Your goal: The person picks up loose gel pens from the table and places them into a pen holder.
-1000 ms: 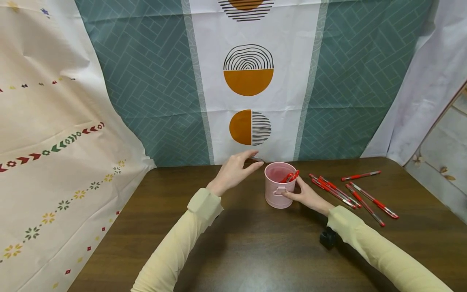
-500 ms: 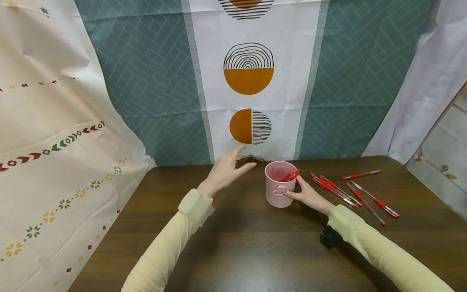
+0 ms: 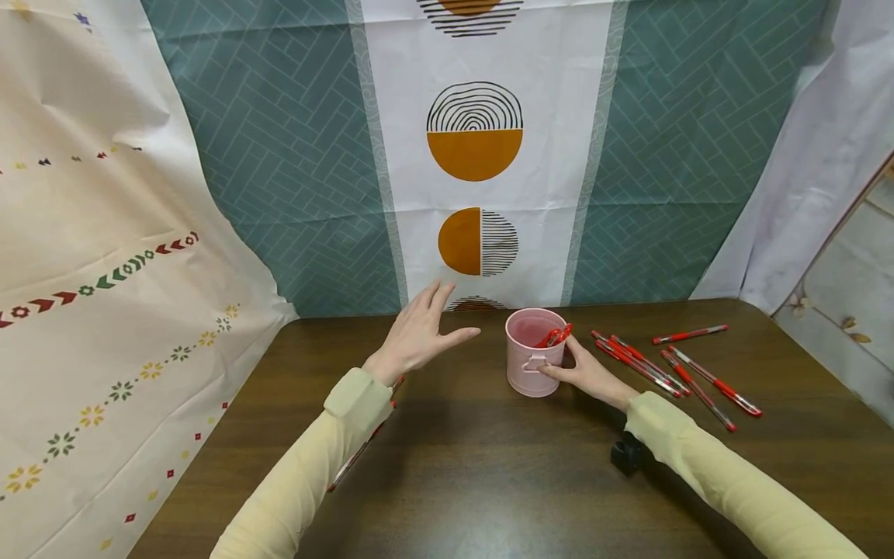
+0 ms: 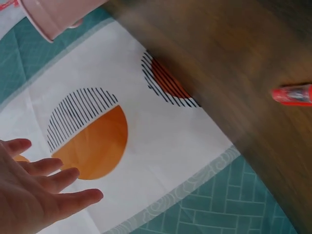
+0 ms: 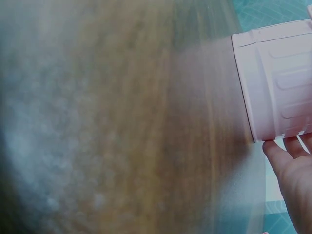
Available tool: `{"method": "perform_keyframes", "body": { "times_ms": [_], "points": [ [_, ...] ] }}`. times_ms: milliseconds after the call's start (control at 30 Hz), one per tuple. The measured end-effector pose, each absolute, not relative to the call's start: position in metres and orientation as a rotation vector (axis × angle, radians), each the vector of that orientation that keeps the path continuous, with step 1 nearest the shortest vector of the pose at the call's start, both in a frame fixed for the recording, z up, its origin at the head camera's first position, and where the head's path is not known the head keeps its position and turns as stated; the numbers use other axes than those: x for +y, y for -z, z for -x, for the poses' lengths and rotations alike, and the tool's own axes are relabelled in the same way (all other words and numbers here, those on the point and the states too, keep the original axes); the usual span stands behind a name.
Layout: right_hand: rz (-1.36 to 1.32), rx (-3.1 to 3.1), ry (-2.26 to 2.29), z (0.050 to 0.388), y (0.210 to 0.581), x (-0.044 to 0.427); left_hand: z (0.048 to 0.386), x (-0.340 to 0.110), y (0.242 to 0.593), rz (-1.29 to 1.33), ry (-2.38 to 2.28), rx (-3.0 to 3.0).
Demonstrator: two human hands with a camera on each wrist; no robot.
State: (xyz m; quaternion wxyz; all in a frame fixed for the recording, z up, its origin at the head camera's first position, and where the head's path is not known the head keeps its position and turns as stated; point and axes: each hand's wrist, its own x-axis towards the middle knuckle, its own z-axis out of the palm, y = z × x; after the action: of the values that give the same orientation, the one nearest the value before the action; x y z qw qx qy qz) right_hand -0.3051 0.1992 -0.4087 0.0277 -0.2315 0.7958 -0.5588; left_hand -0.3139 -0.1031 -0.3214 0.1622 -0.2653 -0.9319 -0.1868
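Note:
A small pink bucket [image 3: 524,378] stands upright on the table, with red pens [image 3: 555,336] leaning inside it and showing at its rim. My right hand [image 3: 594,380] holds the bucket at its right side, thumb at the front by the small handle; in the right wrist view fingertips touch the bucket's wall [image 5: 287,87]. Left of the bucket, my left hand [image 3: 412,335] hovers above the table with fingers spread and nothing held. Beneath the left forearm lie red pens [image 3: 355,460], mostly hidden by the sleeve. One pen's red end [image 4: 293,94] shows in the left wrist view.
To the right of the bucket several red pens [image 3: 639,365] lie in a loose pile, and another pen [image 3: 690,335] lies apart behind them. A patterned cloth [image 3: 489,178] hangs along the table's back edge. A cream cloth [image 3: 140,310] hangs at the left.
My left hand has moved left and slightly down, away from the bucket, its fingers spreading wider. Pens under the left forearm have come into view. The right hand and bucket have stayed put.

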Motion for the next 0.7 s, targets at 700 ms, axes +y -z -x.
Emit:
{"method": "perform_keyframes", "body": {
  "times_ms": [700],
  "points": [
    [0.677,2.449,1.715,0.311,0.418,0.202,0.300,-0.144,0.347,0.492,0.512,-2.892]
  ]
}}
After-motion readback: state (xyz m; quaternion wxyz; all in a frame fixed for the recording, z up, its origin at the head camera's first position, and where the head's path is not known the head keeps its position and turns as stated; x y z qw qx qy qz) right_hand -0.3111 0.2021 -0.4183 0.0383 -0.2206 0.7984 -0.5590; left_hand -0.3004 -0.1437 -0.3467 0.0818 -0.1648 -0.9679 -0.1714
